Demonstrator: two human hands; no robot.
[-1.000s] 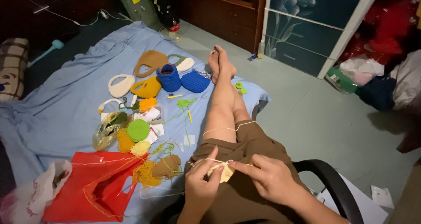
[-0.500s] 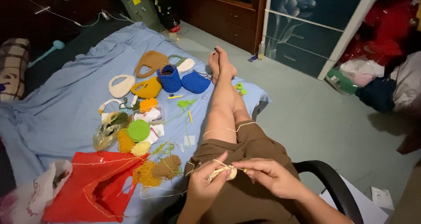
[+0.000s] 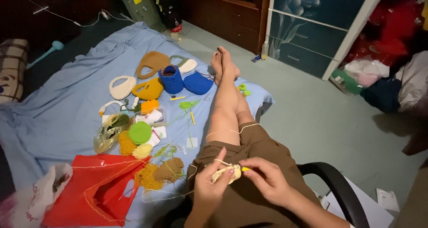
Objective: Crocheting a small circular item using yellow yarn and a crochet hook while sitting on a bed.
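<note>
A blue sheet (image 3: pixel 67 116) spreads on the floor ahead-left of both hands, littered with crocheted bags and yarn; a red bag (image 3: pixel 93 188) lies beside the left hand (image 3: pixel 209 188). It pinches the cream crochet piece (image 3: pixel 226 173) over the lap; the right hand (image 3: pixel 263 179) grips a yellow hook (image 3: pixel 245 169). Stitching seems underway; each loop needs slack yarn, and the lap has room.

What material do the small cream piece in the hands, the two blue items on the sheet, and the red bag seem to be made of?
Cream piece: looks like yarn, soft and matte, with a strand running from it; the left hand and right hand hold it.
Blue items: probably crocheted yarn, going by the ribbed, looped surface.
Red bag: likely thin plastic, smooth, creased and slightly shiny.
</note>
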